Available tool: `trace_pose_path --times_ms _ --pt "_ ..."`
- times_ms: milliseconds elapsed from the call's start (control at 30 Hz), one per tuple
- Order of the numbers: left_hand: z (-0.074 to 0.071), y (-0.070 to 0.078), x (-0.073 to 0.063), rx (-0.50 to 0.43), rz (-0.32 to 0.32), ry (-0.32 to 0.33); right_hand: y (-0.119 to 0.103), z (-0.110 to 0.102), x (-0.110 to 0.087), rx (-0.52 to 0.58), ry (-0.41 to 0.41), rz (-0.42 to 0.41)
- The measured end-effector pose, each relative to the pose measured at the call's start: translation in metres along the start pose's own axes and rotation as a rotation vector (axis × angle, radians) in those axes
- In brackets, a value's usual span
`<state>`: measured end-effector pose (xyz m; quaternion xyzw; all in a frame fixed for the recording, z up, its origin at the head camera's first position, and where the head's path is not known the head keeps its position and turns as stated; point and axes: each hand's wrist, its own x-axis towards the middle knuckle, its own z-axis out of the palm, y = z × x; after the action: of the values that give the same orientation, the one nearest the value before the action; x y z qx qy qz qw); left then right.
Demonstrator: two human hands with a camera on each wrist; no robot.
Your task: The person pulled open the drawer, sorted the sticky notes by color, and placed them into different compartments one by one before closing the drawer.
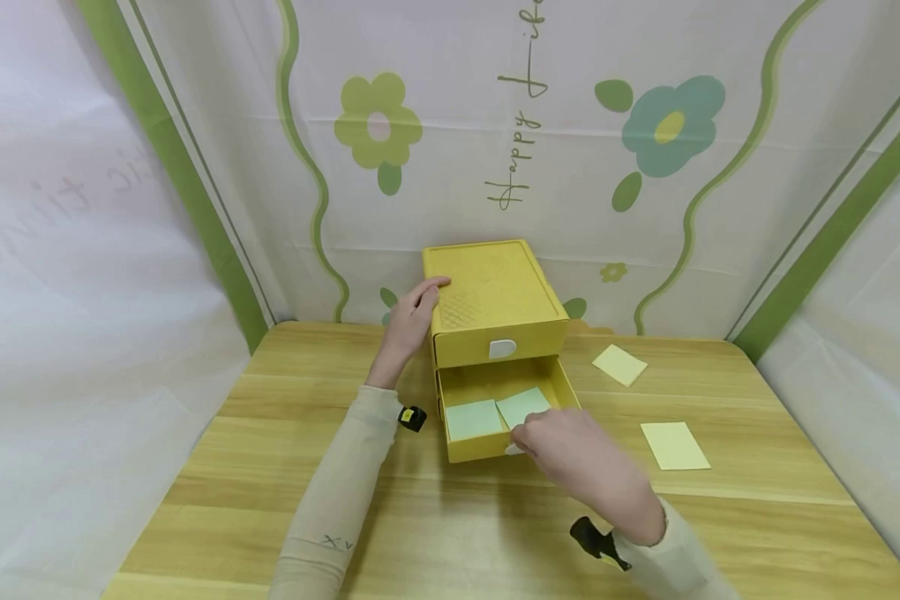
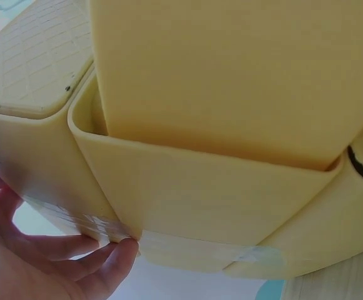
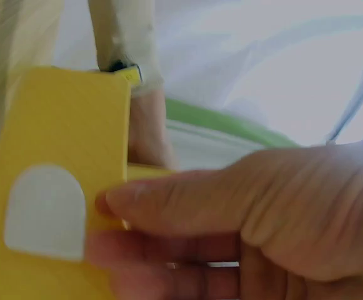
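A small yellow drawer cabinet (image 1: 495, 279) stands at the table's back edge. Its lower drawer (image 1: 474, 450) is pulled out and holds two pale green note pads (image 1: 472, 419), lying side by side. My right hand (image 1: 581, 458) pinches the front of that drawer at its top edge, beside the white handle (image 3: 45, 212); the thumb and fingers show there in the right wrist view. My left hand (image 1: 411, 321) rests against the cabinet's left side, one finger reaching onto the top. In the left wrist view its fingertips touch the yellow side wall (image 2: 193, 187).
Two pale yellow note pads lie right of the cabinet, one farther back (image 1: 620, 365) and one nearer (image 1: 675, 446). The upper drawer (image 1: 465, 347) is closed. A printed white curtain (image 1: 457, 167) hangs behind the wooden table (image 1: 270, 417).
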<state>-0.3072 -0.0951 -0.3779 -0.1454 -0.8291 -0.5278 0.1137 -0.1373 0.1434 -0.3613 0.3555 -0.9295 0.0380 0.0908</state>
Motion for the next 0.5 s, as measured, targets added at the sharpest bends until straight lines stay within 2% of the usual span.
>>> trace_pose_path --times_ms 100,233,367,500 --pt "-0.001 0.0 0.0 0.006 0.002 -0.003 -0.01 0.005 0.001 -0.136 0.07 0.014" --pt "-0.002 -0.001 -0.001 0.002 -0.006 0.002 -0.02 0.012 0.002 -0.263 0.144 0.033" --pt "-0.003 -0.001 -0.002 -0.006 -0.019 -0.004 -0.025 0.019 0.003 -0.348 0.182 0.02" --pt "-0.002 -0.001 -0.001 -0.01 -0.015 -0.023 -0.026 0.025 0.0 -0.372 0.204 0.01"
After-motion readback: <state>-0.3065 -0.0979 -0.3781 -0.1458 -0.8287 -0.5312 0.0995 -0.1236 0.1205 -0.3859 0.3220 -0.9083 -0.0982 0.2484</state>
